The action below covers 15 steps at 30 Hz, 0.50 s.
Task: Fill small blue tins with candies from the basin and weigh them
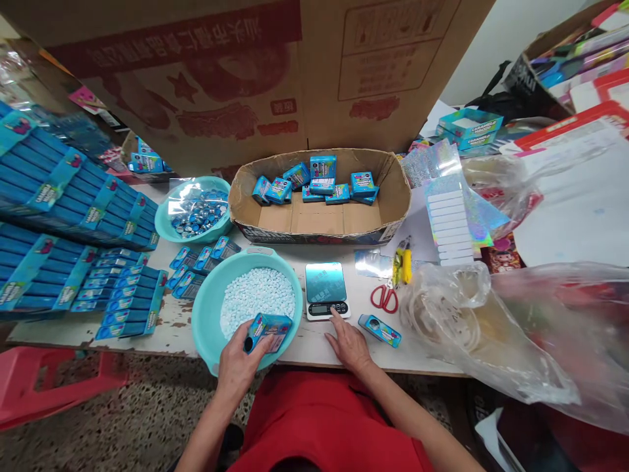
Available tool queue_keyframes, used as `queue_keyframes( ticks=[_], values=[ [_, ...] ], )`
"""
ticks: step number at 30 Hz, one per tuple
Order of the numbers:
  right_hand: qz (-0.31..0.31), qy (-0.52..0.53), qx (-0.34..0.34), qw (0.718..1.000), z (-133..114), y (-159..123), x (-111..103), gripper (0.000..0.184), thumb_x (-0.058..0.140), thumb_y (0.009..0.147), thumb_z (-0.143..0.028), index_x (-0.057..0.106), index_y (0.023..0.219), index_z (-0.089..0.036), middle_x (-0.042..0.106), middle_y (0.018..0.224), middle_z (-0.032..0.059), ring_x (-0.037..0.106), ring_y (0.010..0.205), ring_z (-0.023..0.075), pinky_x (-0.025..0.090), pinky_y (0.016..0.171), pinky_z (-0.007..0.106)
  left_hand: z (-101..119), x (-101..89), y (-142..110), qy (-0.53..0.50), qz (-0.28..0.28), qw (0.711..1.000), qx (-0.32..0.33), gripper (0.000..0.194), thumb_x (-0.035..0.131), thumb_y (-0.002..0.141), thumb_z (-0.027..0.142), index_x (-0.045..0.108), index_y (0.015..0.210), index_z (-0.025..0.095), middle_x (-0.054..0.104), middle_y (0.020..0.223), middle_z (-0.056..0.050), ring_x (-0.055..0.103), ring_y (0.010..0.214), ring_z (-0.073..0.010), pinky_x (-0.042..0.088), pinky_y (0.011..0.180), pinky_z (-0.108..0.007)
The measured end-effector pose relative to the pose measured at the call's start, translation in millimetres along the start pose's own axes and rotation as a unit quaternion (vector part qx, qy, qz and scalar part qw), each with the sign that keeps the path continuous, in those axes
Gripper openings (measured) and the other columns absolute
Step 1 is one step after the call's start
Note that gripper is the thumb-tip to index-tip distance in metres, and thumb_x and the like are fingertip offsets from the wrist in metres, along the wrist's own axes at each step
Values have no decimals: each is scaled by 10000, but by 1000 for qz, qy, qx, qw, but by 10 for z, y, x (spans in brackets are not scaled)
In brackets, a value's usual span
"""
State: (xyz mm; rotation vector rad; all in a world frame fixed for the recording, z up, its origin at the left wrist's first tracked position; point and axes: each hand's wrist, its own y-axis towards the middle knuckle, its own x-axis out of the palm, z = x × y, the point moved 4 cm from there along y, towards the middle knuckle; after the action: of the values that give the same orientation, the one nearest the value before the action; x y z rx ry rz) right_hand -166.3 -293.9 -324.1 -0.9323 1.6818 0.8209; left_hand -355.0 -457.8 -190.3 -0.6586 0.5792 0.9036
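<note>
My left hand [240, 357] grips a small blue candy box [271, 328] over the front of a turquoise basin [206, 314]. The box has a round dark opening at its near left end. White candies [258, 295] lie heaped inside that basin. To the right, my right hand [348, 342] has its fingers apart, and its index fingertip touches the button panel of a small digital scale [325, 285]. Nothing rests on the scale's shiny plate. Another blue candy box [380, 330] lies on the table just right of my right hand.
A cut-down cardboard tray [314, 229] holds several blue boxes. A second basin [167, 219] has shiny round pieces. Red scissors [384, 299], yellow-handled cutters [405, 262] and plastic bags [472, 328] lie right. Stacked blue packs [49, 190] stand left; a large carton [314, 72] rises behind.
</note>
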Motion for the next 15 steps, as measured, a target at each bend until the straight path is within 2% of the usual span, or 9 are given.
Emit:
queue_keyframes(
  ticks=[10,15],
  values=[
    [-16,0,34,999,-14,37,28,362,361,937,-287,481,1222,-100,405,1400,162,630,904,218,518,704,315,-120,7,24,12,12,1000,-5,588,580,655,608,601,1071,194,660,1085,-66,588,1013,-278,466,854,-368],
    [-74,-47,48,995,-43,96,22,360,351,930,-295,521,1195,-121,364,1416,179,644,735,214,520,630,337,-127,18,64,29,9,999,17,553,580,668,601,608,1049,201,665,1065,-60,595,992,-265,467,855,-363]
  ],
)
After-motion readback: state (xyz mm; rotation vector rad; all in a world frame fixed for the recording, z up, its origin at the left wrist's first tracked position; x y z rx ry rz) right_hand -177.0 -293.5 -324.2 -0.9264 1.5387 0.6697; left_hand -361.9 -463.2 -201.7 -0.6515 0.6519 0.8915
